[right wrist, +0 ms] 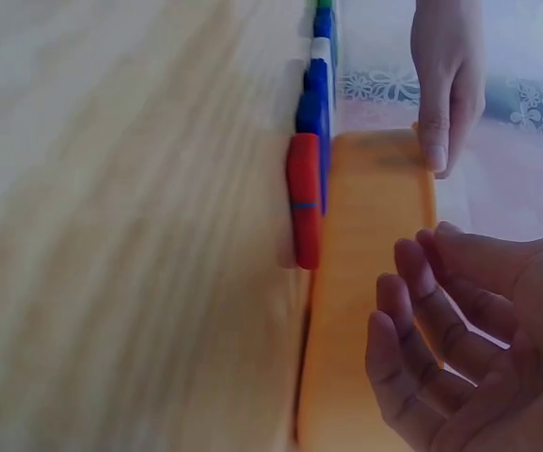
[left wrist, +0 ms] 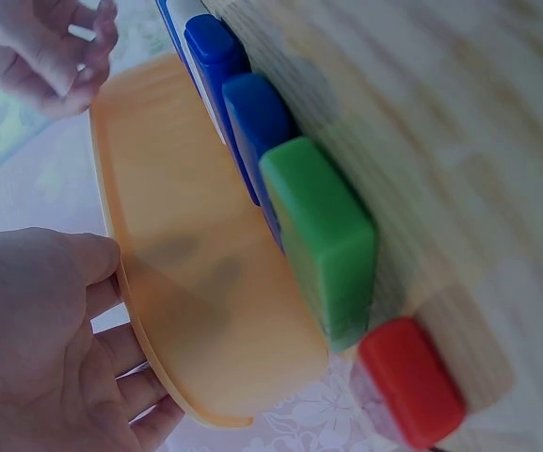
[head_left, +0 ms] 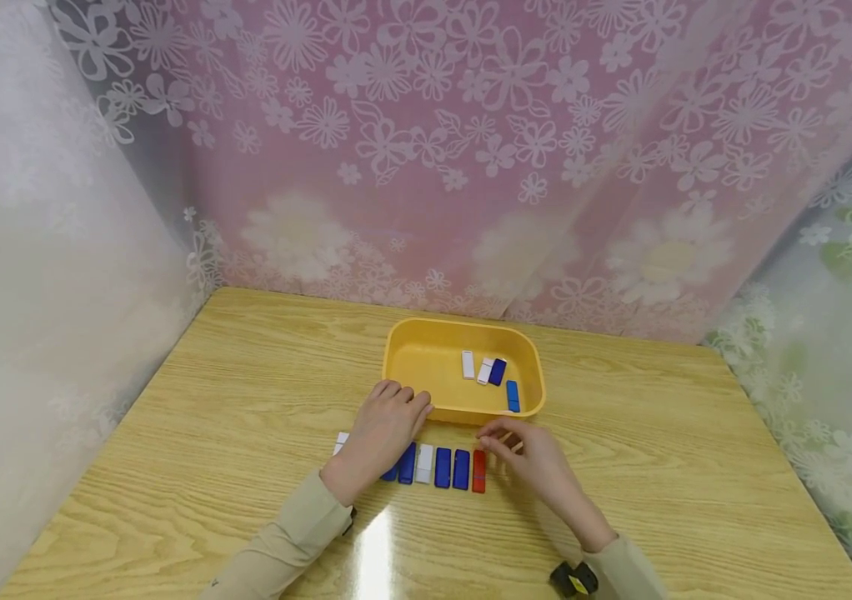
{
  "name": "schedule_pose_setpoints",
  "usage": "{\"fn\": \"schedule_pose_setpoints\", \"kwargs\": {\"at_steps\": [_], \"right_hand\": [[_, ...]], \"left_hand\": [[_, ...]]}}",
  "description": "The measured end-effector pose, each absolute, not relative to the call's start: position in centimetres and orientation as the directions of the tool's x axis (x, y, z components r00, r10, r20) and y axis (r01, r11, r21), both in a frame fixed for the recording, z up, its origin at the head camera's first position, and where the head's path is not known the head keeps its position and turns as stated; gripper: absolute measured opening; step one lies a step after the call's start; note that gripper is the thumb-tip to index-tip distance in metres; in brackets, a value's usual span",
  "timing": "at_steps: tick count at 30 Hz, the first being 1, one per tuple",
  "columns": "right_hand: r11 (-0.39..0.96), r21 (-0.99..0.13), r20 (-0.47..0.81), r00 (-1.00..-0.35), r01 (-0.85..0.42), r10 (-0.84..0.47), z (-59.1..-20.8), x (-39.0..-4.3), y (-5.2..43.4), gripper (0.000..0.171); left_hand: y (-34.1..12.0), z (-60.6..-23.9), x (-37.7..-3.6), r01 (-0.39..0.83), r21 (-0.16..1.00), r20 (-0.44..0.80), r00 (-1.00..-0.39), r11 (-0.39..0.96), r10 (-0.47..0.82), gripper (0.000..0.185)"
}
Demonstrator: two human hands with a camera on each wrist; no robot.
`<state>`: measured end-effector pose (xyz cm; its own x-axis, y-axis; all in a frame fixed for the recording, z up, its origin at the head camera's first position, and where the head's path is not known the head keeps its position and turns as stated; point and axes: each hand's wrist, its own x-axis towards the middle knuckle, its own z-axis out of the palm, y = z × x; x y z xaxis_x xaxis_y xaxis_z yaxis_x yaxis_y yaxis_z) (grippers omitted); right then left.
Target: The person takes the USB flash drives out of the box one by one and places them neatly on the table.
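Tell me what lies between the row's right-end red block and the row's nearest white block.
Two blue blocks, side by side; the head view shows both.

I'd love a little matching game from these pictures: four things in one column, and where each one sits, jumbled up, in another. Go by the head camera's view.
Things
1. Yellow, round-cornered, plastic-looking tub
2. Bright-blue oblong piece
3. Red oblong piece
4. The person's left hand

Places
A. At the right end of the row of small pieces
B. At the tub's rim, on the near left
C. Inside the tub, towards its near right corner
D. On the wood-grained table, just beyond the row

Right pairs: 1-D, 2-C, 3-A, 4-B
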<state>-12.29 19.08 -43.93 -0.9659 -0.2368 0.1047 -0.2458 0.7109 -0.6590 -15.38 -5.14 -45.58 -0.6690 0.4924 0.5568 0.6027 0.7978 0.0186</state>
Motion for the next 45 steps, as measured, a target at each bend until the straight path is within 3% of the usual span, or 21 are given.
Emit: {"fn": "schedule_pose_setpoints", "kwargs": {"at_steps": [11, 16, 29, 36, 45], "right_hand": [[0.674, -0.619, 0.263, -0.915, -0.404, -0.306, -41.4, -15.4, 18.6, 0.007], [0.700, -0.593, 0.287, -0.916, -0.399, -0.279, -40.7, -17.9, 18.2, 0.012], [0.891, -0.358, 0.141, -0.960, -0.279, -0.243, -41.5, -23.5, 15.7, 0.032], [0.921, -0.295, 0.066, -0.967, -0.253, -0.245, -42.6, -24.8, 15.2, 0.033], [0.919, -0.266, 0.079, -0.957, -0.290, -0.279, -43.7, -25.7, 15.4, 0.029]], "left_hand": [[-5.2, -45.5, -15.4, 0.595, 0.018, 0.544, -0.680, 0.803, 0.492, 0.019], [-5.3, -45.5, -15.4, 0.594, 0.012, 0.541, -0.680, 0.804, 0.494, 0.020], [-5.3, -45.4, -15.3, 0.601, 0.014, 0.546, -0.674, 0.799, 0.497, 0.019], [-5.2, -45.5, -15.3, 0.600, 0.014, 0.544, -0.676, 0.800, 0.497, 0.019], [-5.2, -45.5, -15.4, 0.597, 0.014, 0.545, -0.677, 0.802, 0.495, 0.020]]}}
